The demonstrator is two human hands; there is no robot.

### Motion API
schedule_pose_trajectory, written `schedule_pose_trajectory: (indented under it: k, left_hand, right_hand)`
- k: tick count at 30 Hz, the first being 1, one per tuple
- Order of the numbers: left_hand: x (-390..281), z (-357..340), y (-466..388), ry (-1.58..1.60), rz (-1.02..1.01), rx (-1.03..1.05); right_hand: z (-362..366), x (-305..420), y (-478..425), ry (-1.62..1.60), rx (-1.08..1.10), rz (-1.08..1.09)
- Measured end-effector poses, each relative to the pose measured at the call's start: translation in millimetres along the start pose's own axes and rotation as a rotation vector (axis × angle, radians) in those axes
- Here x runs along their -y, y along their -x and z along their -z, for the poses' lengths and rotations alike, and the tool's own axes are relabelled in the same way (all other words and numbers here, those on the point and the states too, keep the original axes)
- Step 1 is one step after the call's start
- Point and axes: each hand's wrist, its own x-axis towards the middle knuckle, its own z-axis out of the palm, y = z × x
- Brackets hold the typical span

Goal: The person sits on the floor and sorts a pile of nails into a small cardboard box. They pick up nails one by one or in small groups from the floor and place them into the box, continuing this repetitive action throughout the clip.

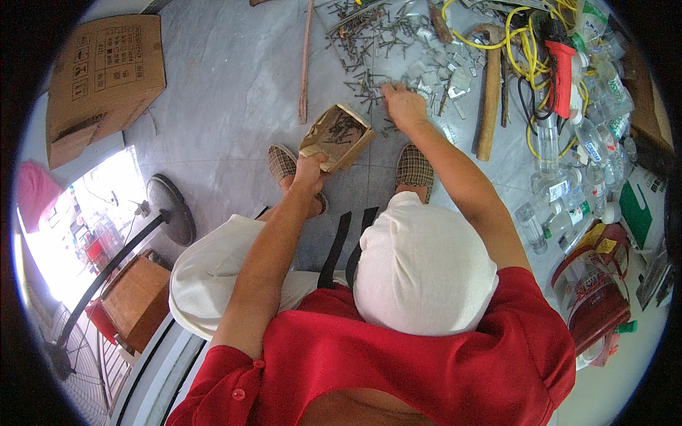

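Observation:
My left hand (313,169) grips the near corner of a small, worn cardboard box (358,151), tilted above the floor between my feet. Dark nails (343,129) lie inside it. To the right of the box, my right hand (403,105) reaches down to the floor with its fingers bent at the edge of a spread of loose nails (367,88). Whether its fingertips pinch a nail is too small to tell. Small shiny metal and glass-like pieces (459,81) are scattered beyond and to the right of that hand.
A wooden-handled hammer (489,106) lies at the right, near a yellow cable (509,45) and a red-handled tool (561,80). Many plastic bottles (592,139) crowd the far right. A wooden stick (305,69) lies ahead. At the left are a large carton (109,80) and a fan's round base (171,209).

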Motion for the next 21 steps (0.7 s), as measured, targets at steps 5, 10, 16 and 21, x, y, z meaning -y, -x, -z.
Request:
schedule_pose_trajectory:
  k: [5,10,16,21]
  left_hand:
    - [1,5,-4,-0.060,0.008,0.010]
    - [1,2,-2,-0.033,0.003,0.007]
    - [-3,-1,2,-0.082,-0.007,0.017]
    - [-4,-4,4,-0.044,-0.013,0.040]
  right_hand:
    - [-1,1,0,-0.008,0.002,-0.008]
    - [0,2,0,0.019,0.009,-0.015]
    - [-1,-1,6,-0.112,0.055,-0.177]
    - [-9,-3,19,-0.474,-0.011,-0.330]
